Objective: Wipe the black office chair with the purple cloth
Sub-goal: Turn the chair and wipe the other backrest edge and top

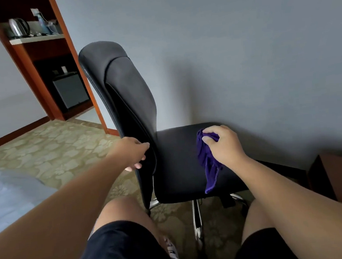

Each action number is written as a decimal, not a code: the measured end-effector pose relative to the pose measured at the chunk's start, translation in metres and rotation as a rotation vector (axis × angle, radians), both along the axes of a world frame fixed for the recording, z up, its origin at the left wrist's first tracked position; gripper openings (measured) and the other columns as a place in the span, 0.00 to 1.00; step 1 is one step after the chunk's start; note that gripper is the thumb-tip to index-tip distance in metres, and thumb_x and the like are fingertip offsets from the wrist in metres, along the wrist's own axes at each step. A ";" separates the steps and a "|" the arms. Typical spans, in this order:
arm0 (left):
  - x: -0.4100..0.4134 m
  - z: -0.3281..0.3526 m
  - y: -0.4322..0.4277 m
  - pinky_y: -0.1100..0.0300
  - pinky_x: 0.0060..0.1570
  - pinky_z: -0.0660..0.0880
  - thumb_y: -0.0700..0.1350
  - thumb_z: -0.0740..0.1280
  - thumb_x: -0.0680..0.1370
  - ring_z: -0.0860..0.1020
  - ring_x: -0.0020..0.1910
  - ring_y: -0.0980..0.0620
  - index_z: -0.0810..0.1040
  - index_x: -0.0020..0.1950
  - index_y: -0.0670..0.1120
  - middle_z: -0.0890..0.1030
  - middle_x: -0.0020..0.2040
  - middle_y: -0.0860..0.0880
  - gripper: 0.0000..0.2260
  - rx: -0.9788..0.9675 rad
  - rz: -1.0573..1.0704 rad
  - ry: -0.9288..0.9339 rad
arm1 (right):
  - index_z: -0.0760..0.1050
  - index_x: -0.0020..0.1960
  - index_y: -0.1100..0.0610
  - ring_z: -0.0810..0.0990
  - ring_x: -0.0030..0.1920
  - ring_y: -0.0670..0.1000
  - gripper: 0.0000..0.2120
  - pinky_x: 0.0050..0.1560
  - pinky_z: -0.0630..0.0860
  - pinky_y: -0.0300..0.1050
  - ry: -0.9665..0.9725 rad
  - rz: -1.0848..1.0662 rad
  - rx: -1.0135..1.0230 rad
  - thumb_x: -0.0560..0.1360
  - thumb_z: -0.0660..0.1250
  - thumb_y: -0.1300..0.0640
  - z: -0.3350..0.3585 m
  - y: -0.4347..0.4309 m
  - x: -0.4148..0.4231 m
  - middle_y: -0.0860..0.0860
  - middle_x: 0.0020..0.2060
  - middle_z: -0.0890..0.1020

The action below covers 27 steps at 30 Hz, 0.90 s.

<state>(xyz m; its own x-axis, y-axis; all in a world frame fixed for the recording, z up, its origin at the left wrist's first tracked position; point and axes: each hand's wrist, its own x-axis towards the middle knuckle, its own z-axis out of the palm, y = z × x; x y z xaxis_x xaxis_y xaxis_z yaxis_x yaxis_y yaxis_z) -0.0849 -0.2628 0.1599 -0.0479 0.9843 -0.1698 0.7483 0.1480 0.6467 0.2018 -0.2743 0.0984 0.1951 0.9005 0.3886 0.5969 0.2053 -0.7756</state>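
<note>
While left hand [134, 153] curls round chair [130, 87] back edge, right hand [224, 145] fingers clamp cloth [207, 163] at seat; est. seat wipe underway, back & base prob. not yet done.

cloth [208, 163] on chair [179, 165] seat, backrest left, wall [241, 50] behind

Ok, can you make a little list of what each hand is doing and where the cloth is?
chair: black padded office chair, side-on beside a grey wall
left: the left hand grips the backrest edge
right: the right hand pinches the bunched purple fabric cloth
cloth: hangs from that hand over the seat
floor: beige patterned carpet
shelf: silver metal kettle
</note>
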 end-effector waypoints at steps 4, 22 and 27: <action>0.009 -0.004 0.016 0.57 0.33 0.82 0.53 0.61 0.81 0.85 0.33 0.51 0.78 0.47 0.52 0.85 0.40 0.53 0.09 0.036 0.007 -0.006 | 0.81 0.54 0.47 0.77 0.47 0.38 0.08 0.44 0.66 0.26 -0.013 -0.038 -0.011 0.78 0.70 0.57 -0.007 -0.002 0.010 0.43 0.50 0.78; -0.031 -0.042 0.045 0.63 0.30 0.69 0.48 0.60 0.79 0.75 0.30 0.56 0.80 0.52 0.56 0.85 0.43 0.56 0.10 0.211 -0.068 -0.005 | 0.79 0.51 0.43 0.78 0.49 0.42 0.09 0.44 0.68 0.28 -0.027 -0.056 -0.130 0.78 0.69 0.57 -0.024 0.031 -0.040 0.46 0.53 0.80; -0.043 -0.041 0.060 0.65 0.27 0.68 0.47 0.60 0.79 0.76 0.29 0.61 0.80 0.52 0.55 0.85 0.43 0.56 0.10 0.204 -0.040 -0.037 | 0.79 0.52 0.43 0.78 0.50 0.42 0.09 0.50 0.73 0.37 -0.001 -0.065 -0.137 0.78 0.69 0.57 -0.021 0.044 -0.041 0.45 0.53 0.80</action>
